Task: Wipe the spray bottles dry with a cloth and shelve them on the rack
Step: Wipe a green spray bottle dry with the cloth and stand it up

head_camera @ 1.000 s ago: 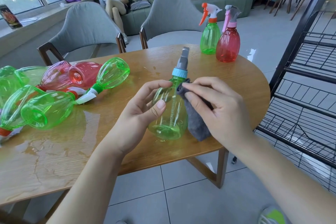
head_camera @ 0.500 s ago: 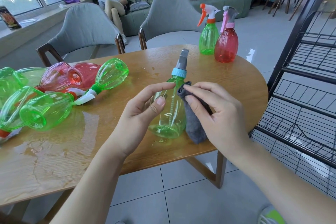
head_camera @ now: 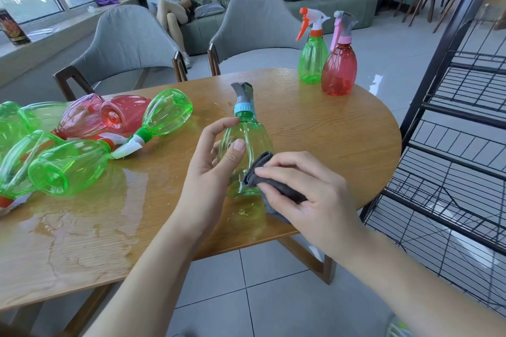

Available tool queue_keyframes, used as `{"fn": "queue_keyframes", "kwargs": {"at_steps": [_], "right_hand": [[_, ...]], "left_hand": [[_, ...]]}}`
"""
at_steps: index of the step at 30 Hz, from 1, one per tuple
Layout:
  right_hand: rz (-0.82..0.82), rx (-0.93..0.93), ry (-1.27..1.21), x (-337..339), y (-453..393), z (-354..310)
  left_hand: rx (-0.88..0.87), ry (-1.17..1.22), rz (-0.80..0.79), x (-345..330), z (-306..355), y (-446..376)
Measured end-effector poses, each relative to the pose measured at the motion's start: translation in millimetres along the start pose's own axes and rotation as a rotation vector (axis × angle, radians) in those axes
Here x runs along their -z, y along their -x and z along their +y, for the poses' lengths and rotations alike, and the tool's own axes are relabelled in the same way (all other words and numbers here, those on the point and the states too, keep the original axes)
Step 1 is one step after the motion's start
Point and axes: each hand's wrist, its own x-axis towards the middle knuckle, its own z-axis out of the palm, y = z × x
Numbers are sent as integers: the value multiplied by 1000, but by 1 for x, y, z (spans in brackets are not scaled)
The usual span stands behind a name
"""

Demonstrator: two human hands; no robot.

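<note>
Over table (head_camera: pixel 315 128): left hand (head_camera: pixel 208 169) grips green bottle (head_camera: pixel 246 145); right hand (head_camera: pixel 304 194) pinches grey cloth (head_camera: pixel 262 169) vs. its side.

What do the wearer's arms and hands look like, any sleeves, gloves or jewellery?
Both forearms are bare as far up as the head view shows; no sleeve edge in view. The left hand and right hand wear no gloves. No rings, watch or bands are visible on the fingers or wrists that show. The left thumbnail looks short and unpainted. No markings or cables.
</note>
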Motion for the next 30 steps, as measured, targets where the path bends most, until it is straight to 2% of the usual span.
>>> {"fn": "queue_keyframes", "kwargs": {"at_steps": [5,11,16,24,30], "right_hand": [[-143,171,27,-3,-2,-2],[-98,157,34,2,5,9],[-102,146,3,0,7,10],[35,44,31,3,-16,11],[73,-175,-25,10,-31,14]], "left_hand": [[28,-52,20,-2,3,-1],[98,79,-2,3,9,-2],[115,170,-112,15,8,-4],[74,128,-280,25,8,-4],[41,106,-318,23,9,-5]]}}
